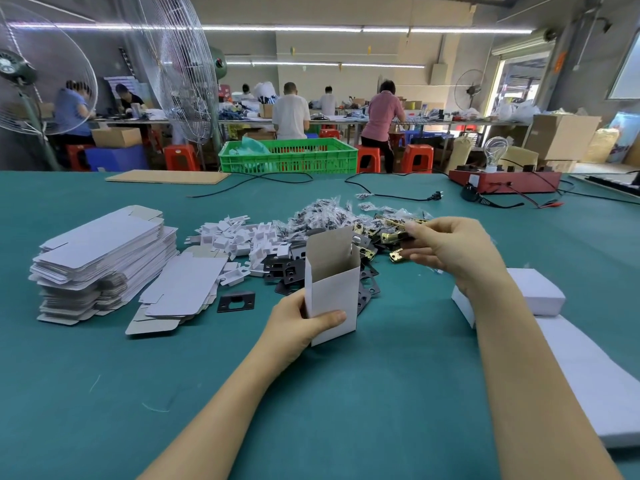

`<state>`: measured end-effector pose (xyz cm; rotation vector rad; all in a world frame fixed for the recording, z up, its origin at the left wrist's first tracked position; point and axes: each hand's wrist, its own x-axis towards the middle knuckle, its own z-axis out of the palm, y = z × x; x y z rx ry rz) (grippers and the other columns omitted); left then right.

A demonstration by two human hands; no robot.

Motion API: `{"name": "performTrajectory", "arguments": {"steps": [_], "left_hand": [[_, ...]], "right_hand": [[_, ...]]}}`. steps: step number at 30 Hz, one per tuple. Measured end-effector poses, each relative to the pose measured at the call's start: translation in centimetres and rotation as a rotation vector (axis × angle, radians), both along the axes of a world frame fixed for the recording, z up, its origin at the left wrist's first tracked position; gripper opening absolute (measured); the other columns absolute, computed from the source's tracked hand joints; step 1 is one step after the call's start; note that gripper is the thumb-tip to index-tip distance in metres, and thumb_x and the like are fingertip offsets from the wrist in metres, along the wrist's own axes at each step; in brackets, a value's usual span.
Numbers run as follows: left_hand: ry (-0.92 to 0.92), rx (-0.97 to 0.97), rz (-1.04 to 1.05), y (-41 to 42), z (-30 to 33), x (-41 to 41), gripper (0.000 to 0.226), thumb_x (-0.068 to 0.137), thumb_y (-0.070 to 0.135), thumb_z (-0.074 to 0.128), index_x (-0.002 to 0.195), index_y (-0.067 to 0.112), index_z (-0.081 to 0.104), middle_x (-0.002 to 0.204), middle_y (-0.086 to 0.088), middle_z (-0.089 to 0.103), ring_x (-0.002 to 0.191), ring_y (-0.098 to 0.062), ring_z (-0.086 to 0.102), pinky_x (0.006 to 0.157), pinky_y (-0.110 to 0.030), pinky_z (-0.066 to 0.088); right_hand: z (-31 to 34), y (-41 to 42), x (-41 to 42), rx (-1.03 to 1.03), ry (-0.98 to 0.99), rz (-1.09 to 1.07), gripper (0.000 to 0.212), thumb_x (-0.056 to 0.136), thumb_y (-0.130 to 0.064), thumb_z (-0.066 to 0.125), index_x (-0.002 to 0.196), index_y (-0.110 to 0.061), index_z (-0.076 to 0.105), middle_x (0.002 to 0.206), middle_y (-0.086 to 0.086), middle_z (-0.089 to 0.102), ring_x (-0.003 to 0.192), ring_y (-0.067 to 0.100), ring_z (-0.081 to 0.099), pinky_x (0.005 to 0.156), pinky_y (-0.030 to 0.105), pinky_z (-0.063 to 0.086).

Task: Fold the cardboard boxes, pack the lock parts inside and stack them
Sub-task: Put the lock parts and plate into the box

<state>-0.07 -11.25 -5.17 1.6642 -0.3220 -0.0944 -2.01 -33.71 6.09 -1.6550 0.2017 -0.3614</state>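
The left hand held a small white box standing up on the green table. The thumb lay across the front of the box near the bottom, and the other fingers curled round its left side and back. The top of the box was open, with its brown flap sticking up behind.

The right hand was past the box and to its right, over a pile of lock parts. Its fingers were bent and pinching a shiny gold and black part at their tips. That part was up beside the open top of the box, not inside it.

Flat black plates lay just behind the box, and one black plate lay alone to its left. Little white pieces and small bags were heaped farther back. A tall pile of flat boxes sat on the left. Closed white boxes lay on the right, partly hidden by the right arm.
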Motion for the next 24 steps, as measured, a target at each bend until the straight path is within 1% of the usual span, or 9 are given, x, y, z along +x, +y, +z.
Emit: {"name": "performTrajectory", "arguments": {"steps": [2,4,5,8,11,15,18,21,24], "left_hand": [[-0.002,-0.004,-0.004,0.0,0.0,0.0,0.052,0.054,0.045,0.081,0.102,0.028,0.071,0.101,0.008,0.075,0.096,-0.013,0.070,0.087,-0.034,0.055],[-0.006,0.003,-0.007,0.0,0.1,0.0,0.052,0.053,0.046,0.081,0.102,0.029,0.071,0.100,0.009,0.075,0.096,-0.013,0.070,0.087,-0.034,0.055],[-0.008,0.007,-0.008,0.0,0.1,0.1,0.052,0.053,0.046,0.081,0.102,0.029,0.071,0.100,0.009,0.075,0.097,-0.013,0.070,0.088,-0.035,0.055],[-0.007,0.007,-0.009,-0.1,0.1,0.0,0.051,0.053,0.046,0.080,0.101,0.030,0.071,0.100,0.009,0.075,0.096,-0.014,0.070,0.088,-0.036,0.055],[-0.010,0.009,-0.013,0.0,0.1,-0.1,0.050,0.054,0.048,0.079,0.101,0.032,0.071,0.101,0.011,0.075,0.097,-0.013,0.070,0.087,-0.035,0.056],[-0.013,0.014,-0.014,-0.1,0.1,-0.2,0.042,0.062,0.041,0.080,0.102,0.033,0.071,0.102,0.013,0.074,0.097,-0.010,0.070,0.083,-0.029,0.054],[-0.006,0.004,-0.011,-0.1,0.1,-0.2,0.038,0.064,0.036,0.079,0.101,0.031,0.071,0.100,0.011,0.075,0.095,-0.010,0.070,0.081,-0.027,0.053],[-0.005,0.010,-0.011,-0.1,0.1,-0.1,0.041,0.062,0.039,0.080,0.102,0.031,0.071,0.101,0.011,0.075,0.096,-0.010,0.070,0.082,-0.028,0.055],[-0.002,0.012,-0.013,0.0,0.1,-0.2,0.040,0.065,0.036,0.080,0.103,0.032,0.070,0.101,0.012,0.075,0.096,-0.009,0.070,0.082,-0.028,0.055]], "right_hand": [[0.5,0.1,-0.1,-0.204,-0.051,-0.114,0.012,0.083,-0.010,0.073,0.077,-0.006,0.064,0.072,0.013,0.069,0.057,0.019,0.068,0.058,0.026,0.058],[1.2,0.1,-0.4,-0.339,-0.064,-0.136,0.006,0.082,-0.004,0.071,0.080,-0.006,0.066,0.073,0.012,0.070,0.061,0.022,0.069,0.066,0.032,0.059],[1.7,0.2,-0.7,-0.330,-0.066,-0.083,0.005,0.082,-0.003,0.071,0.084,-0.005,0.067,0.076,0.013,0.071,0.064,0.024,0.071,0.067,0.032,0.059],[3.4,0.8,-2.2,-0.199,-0.097,0.147,0.012,0.081,0.005,0.071,0.090,-0.002,0.066,0.078,0.015,0.072,0.066,0.022,0.072,0.061,0.022,0.057],[4.7,1.8,-3.3,-0.251,-0.168,0.209,0.011,0.084,0.007,0.066,0.090,-0.003,0.066,0.074,0.013,0.072,0.065,0.020,0.072,0.056,0.020,0.056],[5.5,3.4,-4.0,-0.574,-0.237,0.241,0.008,0.085,0.000,0.068,0.088,-0.007,0.068,0.068,0.005,0.072,0.058,0.015,0.070,0.049,0.018,0.051],[5.5,4.5,-3.9,-0.790,-0.280,0.257,0.007,0.085,-0.011,0.070,0.086,-0.018,0.069,0.067,-0.004,0.069,0.054,0.005,0.060,0.054,0.020,0.050],[5.3,5.7,-3.6,-0.717,-0.354,0.344,0.008,0.086,-0.014,0.070,0.085,-0.021,0.067,0.063,-0.004,0.060,0.052,0.004,0.044,0.053,0.016,0.037],[5.1,6.8,-3.5,-0.628,-0.434,0.387,0.011,0.085,-0.015,0.072,0.083,-0.024,0.066,0.068,-0.003,0.043,0.054,0.002,0.037,0.054,0.011,0.033]]}}
